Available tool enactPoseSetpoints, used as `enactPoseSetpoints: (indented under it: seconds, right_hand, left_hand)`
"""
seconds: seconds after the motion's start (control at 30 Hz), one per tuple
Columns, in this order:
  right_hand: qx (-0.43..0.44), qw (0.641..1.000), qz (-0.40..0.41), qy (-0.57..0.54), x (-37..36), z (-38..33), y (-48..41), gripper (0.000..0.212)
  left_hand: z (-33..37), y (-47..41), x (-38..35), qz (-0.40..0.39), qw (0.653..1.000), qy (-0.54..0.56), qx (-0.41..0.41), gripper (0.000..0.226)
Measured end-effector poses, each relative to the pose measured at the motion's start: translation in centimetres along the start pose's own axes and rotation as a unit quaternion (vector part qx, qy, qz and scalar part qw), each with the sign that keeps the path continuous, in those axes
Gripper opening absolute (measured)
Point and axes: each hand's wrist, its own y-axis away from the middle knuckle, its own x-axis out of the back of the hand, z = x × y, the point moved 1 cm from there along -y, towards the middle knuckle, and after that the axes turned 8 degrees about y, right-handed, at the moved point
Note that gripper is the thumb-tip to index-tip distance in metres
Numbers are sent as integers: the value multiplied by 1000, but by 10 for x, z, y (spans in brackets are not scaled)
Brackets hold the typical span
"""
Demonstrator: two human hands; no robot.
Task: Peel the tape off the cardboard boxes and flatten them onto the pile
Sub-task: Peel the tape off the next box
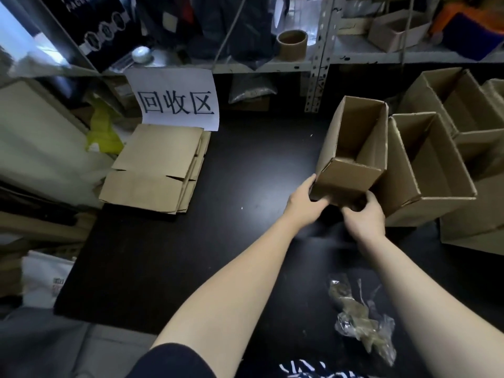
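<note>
An open cardboard box [351,148] is tilted up off the black table [218,241], its open top facing me. My left hand [305,203] grips its lower left corner, with the thumb up the side. My right hand [362,216] holds its bottom right edge from below, fingers curled under. A pile of flattened boxes [155,170] lies at the table's far left. Crumpled peeled tape [360,320] lies near my right forearm.
Several more open boxes [428,165] stand at the right of the table. A white paper sign [177,102] hangs from the metal shelf above the pile. A cardboard tape core [291,45] sits on the shelf. Bags and clutter fill the left.
</note>
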Motion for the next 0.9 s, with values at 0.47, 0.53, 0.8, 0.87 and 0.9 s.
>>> enactPoseSetpoints:
  seconds: [0.47, 0.53, 0.8, 0.87, 0.9]
  right_hand:
    - [144, 985, -66, -75, 13, 19, 96, 59]
    - [156, 982, -75, -77, 14, 23, 114, 56]
    - [170, 974, -93, -118, 18, 31, 174, 54]
    - [175, 972, -95, -128, 21, 30, 186, 53]
    - [179, 970, -93, -134, 23, 28, 191, 53]
  left_hand:
    - [-20, 145, 28, 122, 991, 14, -48, 72]
    - [-27, 165, 29, 134, 989, 26, -53, 73]
    - [-37, 228, 40, 141, 986, 36, -82, 75]
    - [-36, 239, 45, 144, 985, 38, -89, 73]
    - [-35, 243, 48, 145, 984, 41, -93, 72]
